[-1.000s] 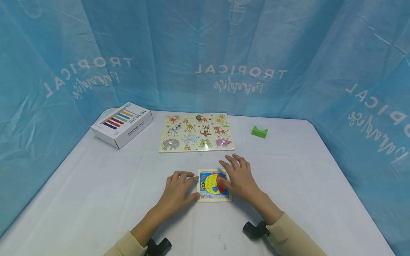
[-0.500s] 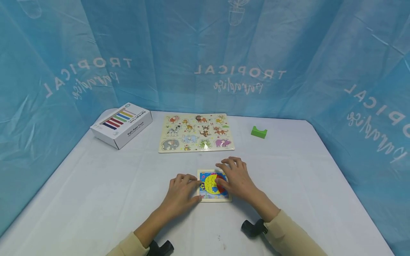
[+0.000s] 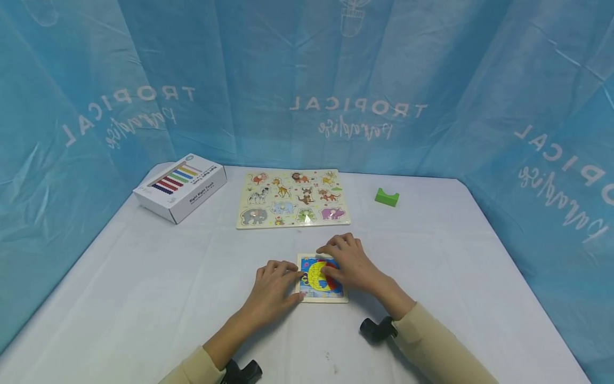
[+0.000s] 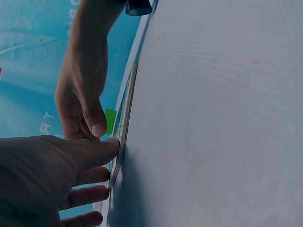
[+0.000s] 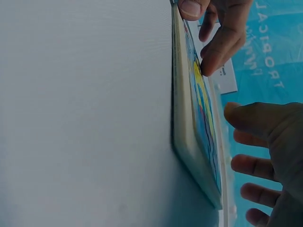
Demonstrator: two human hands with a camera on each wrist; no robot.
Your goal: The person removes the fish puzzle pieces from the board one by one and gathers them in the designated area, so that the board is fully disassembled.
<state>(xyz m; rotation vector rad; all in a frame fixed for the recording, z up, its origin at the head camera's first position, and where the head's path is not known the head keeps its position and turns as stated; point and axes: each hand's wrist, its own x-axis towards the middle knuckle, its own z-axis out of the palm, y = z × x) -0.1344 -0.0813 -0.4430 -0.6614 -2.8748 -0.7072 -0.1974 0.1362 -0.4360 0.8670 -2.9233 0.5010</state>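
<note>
A small fish jigsaw puzzle (image 3: 316, 274) in a pale wooden frame lies flat on the table, yellow, red and blue. My left hand (image 3: 273, 288) rests at its left side, thumb on the near left corner and index fingertip on the left part of the picture; the fingers are fairly straight in the left wrist view. My right hand (image 3: 352, 266) arches over the puzzle's right side, covering part of it. In the right wrist view the right hand's fingers (image 5: 255, 165) are spread and bent a little, with nothing between them. A pale patch shows beneath the right fingertips in the head view.
Behind the puzzle lies a larger animal peg board (image 3: 293, 200). A white box (image 3: 180, 188) with coloured bars printed on it stands at the back left. A green notched block (image 3: 386, 198) sits at the back right. Blue curtains (image 3: 307, 80) enclose the white-covered table (image 3: 144, 298).
My right hand has shifted slightly left over the puzzle, its fingers lower and closer to the far edge. My left hand has moved a little right, onto the puzzle's left edge.
</note>
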